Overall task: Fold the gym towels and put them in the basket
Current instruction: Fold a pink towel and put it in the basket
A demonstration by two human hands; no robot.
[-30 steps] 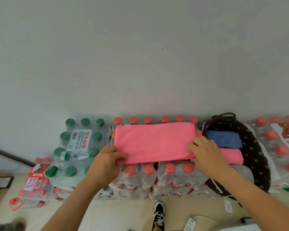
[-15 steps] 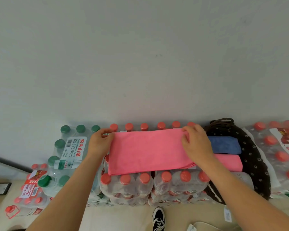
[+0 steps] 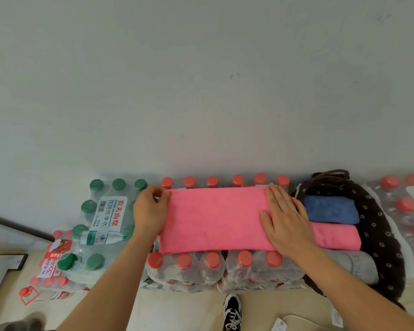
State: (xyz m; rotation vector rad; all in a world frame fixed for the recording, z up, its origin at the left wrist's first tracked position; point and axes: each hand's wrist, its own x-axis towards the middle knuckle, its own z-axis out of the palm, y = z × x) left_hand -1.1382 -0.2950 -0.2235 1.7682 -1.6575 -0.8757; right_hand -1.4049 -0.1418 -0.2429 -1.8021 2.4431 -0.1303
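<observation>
A folded pink towel (image 3: 213, 218) lies flat as a long rectangle on packs of red-capped water bottles (image 3: 213, 261). My left hand (image 3: 148, 211) is at its left end, with the thumb on top of the far left corner and the fingers curled around the edge. Spread flat, my right hand (image 3: 282, 218) presses on the towel's right end. Just to the right stands a dark brown flower-print fabric basket (image 3: 380, 235). It holds a folded blue towel (image 3: 330, 212), a folded pink towel (image 3: 335, 236) and a grey one (image 3: 354, 266).
A pack of green-capped bottles (image 3: 101, 218) sits to the left, with lower red-capped packs (image 3: 50, 263) beyond it. More bottle packs (image 3: 406, 211) stand right of the basket. A white wall rises directly behind. My shoe (image 3: 232, 311) is on the floor below.
Both hands moved from the towel's near corners up to its far corners. My right hand then opened and lay flat on the right end. The towel stayed in place.
</observation>
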